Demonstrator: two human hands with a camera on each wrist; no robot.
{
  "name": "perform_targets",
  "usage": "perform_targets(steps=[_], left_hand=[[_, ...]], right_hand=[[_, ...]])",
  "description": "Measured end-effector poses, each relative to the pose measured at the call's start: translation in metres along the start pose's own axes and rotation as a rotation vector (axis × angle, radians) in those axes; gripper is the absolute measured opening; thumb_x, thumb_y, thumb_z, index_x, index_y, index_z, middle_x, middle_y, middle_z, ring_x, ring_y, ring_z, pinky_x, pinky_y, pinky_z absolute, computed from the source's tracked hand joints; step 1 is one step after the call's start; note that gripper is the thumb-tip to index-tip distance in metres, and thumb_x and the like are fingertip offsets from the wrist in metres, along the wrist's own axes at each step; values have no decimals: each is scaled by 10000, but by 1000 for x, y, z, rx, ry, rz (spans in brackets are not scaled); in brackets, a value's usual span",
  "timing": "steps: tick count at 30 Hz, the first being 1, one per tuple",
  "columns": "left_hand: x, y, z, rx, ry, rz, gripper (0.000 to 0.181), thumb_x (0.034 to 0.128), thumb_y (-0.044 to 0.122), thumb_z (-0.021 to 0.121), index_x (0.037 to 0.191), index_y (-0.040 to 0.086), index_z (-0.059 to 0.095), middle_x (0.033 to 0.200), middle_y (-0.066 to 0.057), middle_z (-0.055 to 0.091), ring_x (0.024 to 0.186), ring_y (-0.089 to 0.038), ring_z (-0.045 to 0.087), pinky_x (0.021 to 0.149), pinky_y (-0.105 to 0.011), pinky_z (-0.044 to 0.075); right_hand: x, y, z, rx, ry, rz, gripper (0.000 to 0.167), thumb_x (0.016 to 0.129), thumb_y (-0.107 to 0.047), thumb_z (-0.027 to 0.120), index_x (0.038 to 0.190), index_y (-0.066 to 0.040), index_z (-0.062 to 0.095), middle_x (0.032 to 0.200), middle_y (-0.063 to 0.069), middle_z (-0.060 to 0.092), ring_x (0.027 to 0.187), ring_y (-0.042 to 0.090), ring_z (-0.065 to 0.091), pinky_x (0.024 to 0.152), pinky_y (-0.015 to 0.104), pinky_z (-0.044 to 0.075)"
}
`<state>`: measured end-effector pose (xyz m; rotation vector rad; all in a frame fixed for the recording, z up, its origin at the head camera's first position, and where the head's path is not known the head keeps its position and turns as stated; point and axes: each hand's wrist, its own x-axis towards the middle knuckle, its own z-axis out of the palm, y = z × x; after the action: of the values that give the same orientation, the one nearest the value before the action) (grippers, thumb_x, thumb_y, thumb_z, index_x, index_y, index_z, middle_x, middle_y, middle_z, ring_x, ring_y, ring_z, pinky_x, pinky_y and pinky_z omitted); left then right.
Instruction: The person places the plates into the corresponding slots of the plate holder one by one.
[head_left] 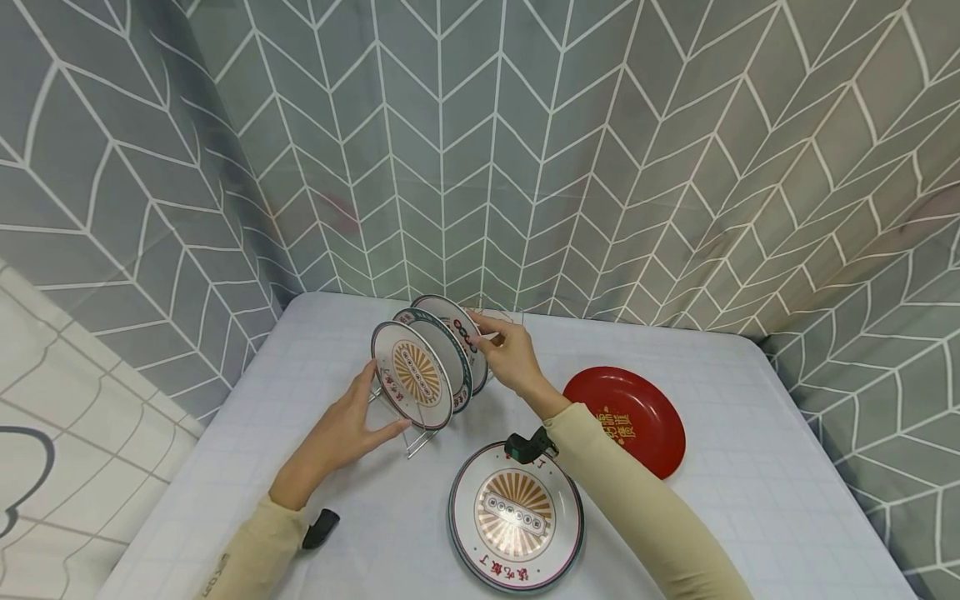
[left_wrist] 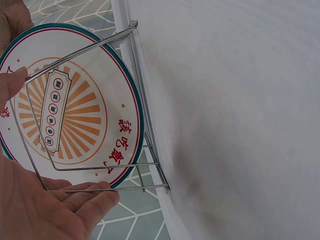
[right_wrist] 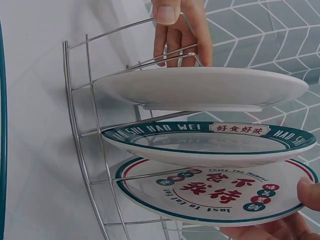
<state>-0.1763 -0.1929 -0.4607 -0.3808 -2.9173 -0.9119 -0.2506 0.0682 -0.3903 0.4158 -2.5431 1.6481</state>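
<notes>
Three patterned plates stand on edge, spaced apart, in a wire rack (head_left: 415, 443) (right_wrist: 96, 112). My left hand (head_left: 337, 437) (left_wrist: 45, 210) grips the rack's wires at the front, thumb and fingers spread across the front plate (head_left: 412, 375) (left_wrist: 85, 120). My right hand (head_left: 517, 358) (right_wrist: 280, 229) pinches the rim of the rear plate (right_wrist: 215, 192), which bears red characters. Between them leans the middle plate (right_wrist: 210, 145) with a dark green rim. In the right wrist view, the front plate shows its plain white back (right_wrist: 200, 87).
A stack of plates (head_left: 517, 517) lies on the white-covered table near its front edge. To the right is a red oval plate (head_left: 648, 417) with gold characters, partly behind my right sleeve. A patterned curtain (head_left: 465, 150) hangs behind the table.
</notes>
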Motion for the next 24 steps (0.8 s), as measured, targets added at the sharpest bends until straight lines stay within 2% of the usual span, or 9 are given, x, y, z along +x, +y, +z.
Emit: perform_targets(steps=[5,11,14,17,20,24], left_hand=[[0,0,0,-1,0,4,1130,831,575,698,1551,-20,63,1590,-271,205,1425,-444,313,1120,-590,342],[0,0,-1,0,1,1,1132,831,580,694,1550,-20,60,1590,-274,200,1420,-453,315,1115,-595,346],[0,-1,0,2,2,1,1129,832,577,695,1550,-19,59,1586,-279,207,1411,-462,327,1106,-603,354],[0,-2,1,-4,4,4,1124,835,567,697,1549,-22,59,1584,-284,209,1409,-466,327,1105,-607,351],[-1,-2,2,-12,4,14,1123,838,564,697,1548,-25,58,1587,-281,200,1418,-460,312,1116,-599,341],[1,-2,1,-12,6,24,1127,839,582,686,1551,-20,54,1592,-274,192,1427,-451,301,1124,-587,335]], right_hand=[[1,1,0,2,-5,-4,403,926,-68,656,1318,-162,638,1114,154,684,816,379,652,577,209,478],[2,5,-2,25,-49,12,422,930,-67,652,1341,-159,619,1144,171,670,845,372,662,573,237,518],[2,6,-3,44,-81,33,438,932,-75,653,1360,-155,601,1189,186,647,889,356,670,613,300,563],[0,6,-4,26,-108,32,451,944,-110,647,1387,-153,571,1241,188,628,980,334,670,719,370,595],[-11,9,-10,-5,-111,30,463,956,-147,636,1408,-128,535,1274,179,621,1076,324,644,830,410,584],[-43,20,-25,0,-112,65,453,965,-159,623,1400,-85,520,1272,174,627,1129,319,618,895,410,574]])
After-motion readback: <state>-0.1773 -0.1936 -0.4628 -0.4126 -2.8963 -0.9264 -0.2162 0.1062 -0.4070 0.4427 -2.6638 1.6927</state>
